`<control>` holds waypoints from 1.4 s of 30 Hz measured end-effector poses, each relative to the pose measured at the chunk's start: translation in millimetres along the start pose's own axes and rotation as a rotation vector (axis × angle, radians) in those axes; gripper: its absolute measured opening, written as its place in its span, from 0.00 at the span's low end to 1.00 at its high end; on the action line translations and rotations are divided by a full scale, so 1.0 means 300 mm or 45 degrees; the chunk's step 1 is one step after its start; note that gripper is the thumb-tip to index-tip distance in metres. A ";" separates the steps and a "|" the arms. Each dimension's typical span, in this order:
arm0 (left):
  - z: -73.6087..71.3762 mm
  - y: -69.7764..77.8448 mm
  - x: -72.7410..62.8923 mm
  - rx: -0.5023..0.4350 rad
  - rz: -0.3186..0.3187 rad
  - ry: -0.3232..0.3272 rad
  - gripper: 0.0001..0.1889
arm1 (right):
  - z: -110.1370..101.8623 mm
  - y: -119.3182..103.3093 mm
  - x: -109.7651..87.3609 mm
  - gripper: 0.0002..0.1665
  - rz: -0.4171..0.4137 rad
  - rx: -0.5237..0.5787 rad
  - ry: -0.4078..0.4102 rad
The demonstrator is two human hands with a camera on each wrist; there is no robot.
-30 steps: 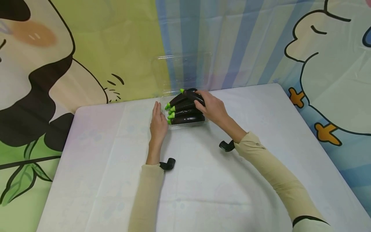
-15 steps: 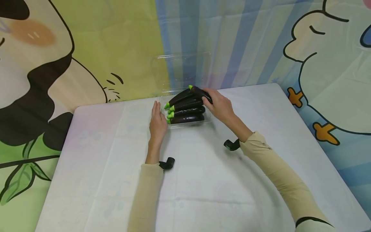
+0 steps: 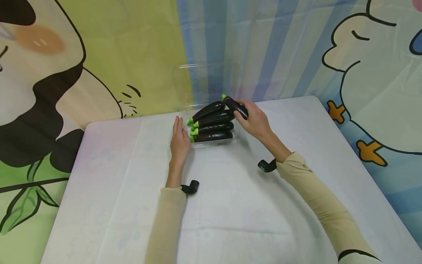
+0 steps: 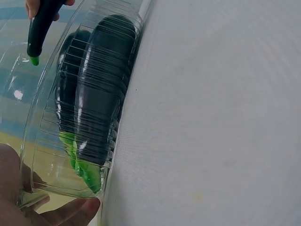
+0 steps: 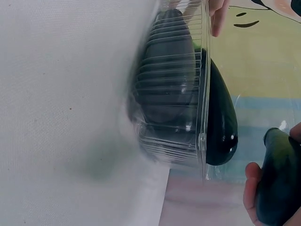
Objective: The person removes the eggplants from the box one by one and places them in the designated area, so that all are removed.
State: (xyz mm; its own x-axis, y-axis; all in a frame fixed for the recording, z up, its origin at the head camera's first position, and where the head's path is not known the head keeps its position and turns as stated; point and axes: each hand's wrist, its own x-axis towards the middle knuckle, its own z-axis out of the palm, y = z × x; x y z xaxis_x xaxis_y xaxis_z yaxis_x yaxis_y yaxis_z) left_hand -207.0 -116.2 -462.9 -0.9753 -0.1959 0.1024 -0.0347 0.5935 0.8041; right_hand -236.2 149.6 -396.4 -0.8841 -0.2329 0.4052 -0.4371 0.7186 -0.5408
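A clear plastic box [image 4: 47,160] stands at the back of the table with its lid raised against the backdrop. Inside lie several dark purple eggplants [image 3: 212,136], their green stem ends pointing left. My right hand [image 3: 256,119] grips one more eggplant [image 3: 234,106] by its thick end, above the box's back right corner, green tip up and to the left. The right wrist view shows this held eggplant [image 5: 280,179] between thumb and fingers, beside the box. My left hand [image 3: 180,141] rests with straight fingers along the box's left side; the left wrist view has its fingertips [image 4: 87,209] at the box's end.
A white cloth covers the table [image 3: 224,205], whose back edge meets a printed cartoon backdrop [image 3: 145,55]. The upright transparent lid [image 3: 207,80] stands behind the box. Black wrist cameras [image 3: 190,187] jut inward from both wrists.
My right hand has moved to the right, lifting the gripped eggplant off the others, and its green tip has swung right and up. My left hand has stayed at the box's side.
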 end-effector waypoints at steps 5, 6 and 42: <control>-0.001 0.002 0.001 0.002 -0.010 -0.001 0.26 | -0.008 0.011 -0.001 0.25 -0.017 0.130 -0.003; -0.002 0.002 0.001 0.002 -0.011 -0.004 0.26 | -0.009 0.015 -0.002 0.25 -0.010 0.150 -0.008; 0.001 -0.006 0.005 -0.027 -0.013 -0.008 0.26 | -0.021 0.147 -0.014 0.28 0.271 0.120 0.087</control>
State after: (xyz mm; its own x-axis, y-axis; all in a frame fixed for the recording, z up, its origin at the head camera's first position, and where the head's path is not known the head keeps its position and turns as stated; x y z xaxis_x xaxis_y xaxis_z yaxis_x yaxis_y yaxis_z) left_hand -208.4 -117.3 -464.3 -0.9763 -0.1969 0.0903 -0.0403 0.5748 0.8173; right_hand -250.6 186.4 -417.4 -0.9461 -0.0358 0.3220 -0.2587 0.6819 -0.6842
